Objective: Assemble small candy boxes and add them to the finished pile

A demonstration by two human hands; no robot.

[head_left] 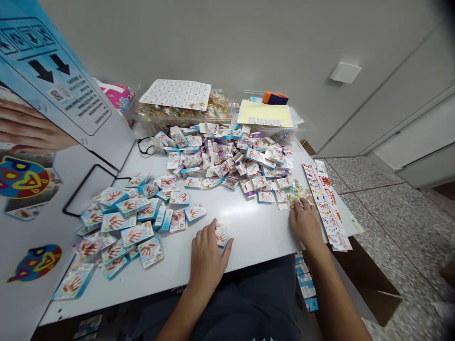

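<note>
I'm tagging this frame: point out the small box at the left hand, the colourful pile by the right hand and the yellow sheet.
Small box (222,233): head view, on its printed face.
Colourful pile (297,190): head view, near its middle.
Yellow sheet (263,112): head view, on its plain middle.

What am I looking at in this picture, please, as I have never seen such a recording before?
There is no machine here: these are a person's bare hands, pictured by one camera worn on the head, looking forward and down. The left hand holds a small box against the white table. The right hand is at some small colourful pieces; whether it grips any is unclear. To the left lies a pile of boxes; farther back is a heap of boxes, many open. Behind that stands a clear tub. Printed strips lie at the right edge.
</note>
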